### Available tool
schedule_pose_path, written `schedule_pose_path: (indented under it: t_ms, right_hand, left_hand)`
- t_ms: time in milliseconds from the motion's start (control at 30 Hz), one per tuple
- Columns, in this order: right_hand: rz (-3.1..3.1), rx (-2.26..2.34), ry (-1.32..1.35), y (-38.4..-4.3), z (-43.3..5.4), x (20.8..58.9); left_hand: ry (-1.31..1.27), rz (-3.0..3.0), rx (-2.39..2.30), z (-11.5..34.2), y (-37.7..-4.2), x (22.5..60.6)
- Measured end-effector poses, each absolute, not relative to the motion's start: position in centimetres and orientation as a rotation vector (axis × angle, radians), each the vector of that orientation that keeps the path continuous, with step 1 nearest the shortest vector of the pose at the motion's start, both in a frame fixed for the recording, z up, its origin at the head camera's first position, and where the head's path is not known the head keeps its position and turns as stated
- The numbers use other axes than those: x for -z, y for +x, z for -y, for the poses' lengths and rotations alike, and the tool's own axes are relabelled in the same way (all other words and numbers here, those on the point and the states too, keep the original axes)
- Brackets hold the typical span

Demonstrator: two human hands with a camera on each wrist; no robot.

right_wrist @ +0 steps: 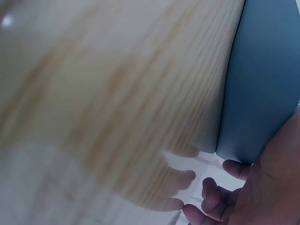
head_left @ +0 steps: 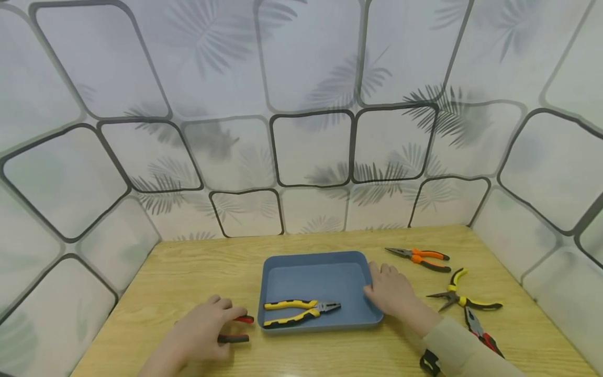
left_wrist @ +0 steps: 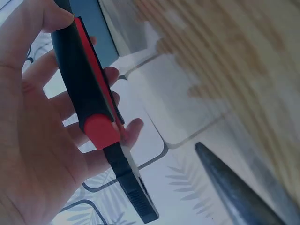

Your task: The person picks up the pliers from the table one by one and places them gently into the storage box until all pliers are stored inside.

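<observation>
My left hand (head_left: 204, 327) grips red-and-black pliers (left_wrist: 89, 84) beside the tray's left end; in the left wrist view the thumb lies on one handle, with the fingers behind. In the head view the hand hides the jaws, and only the handle ends stick out toward the tray. At the right end of the blue tray (head_left: 320, 259), my right hand (head_left: 393, 293) holds the rim, thumb at the inner side and fingers outside. Yellow-and-black combination pliers (head_left: 306, 311) lie inside the tray, jaws pointing right.
Orange-and-black long-nose pliers (head_left: 419, 257), yellow-and-black pliers (head_left: 454, 298) and another red-and-black pair (head_left: 480, 330) lie on the wooden table (head_left: 202, 267), right of the tray. A patterned wall (head_left: 311, 146) encloses the back and sides. A blurred dark pointed thing (left_wrist: 234, 187) crosses the left wrist view.
</observation>
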State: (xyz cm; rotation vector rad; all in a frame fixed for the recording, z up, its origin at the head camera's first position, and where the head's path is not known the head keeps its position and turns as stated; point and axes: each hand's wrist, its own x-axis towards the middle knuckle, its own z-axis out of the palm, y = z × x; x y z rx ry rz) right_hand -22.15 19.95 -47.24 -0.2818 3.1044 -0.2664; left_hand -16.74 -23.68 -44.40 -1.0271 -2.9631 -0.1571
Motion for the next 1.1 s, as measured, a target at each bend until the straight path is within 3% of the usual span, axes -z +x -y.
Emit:
schedule_pose_path:
  t_ms: [1100]
  right_hand:
    - [-3.129,0.253,-0.299,-22.1,-20.0,47.2]
  left_hand:
    - [-1.033,2.812,0.080,23.3,-17.6,42.6]
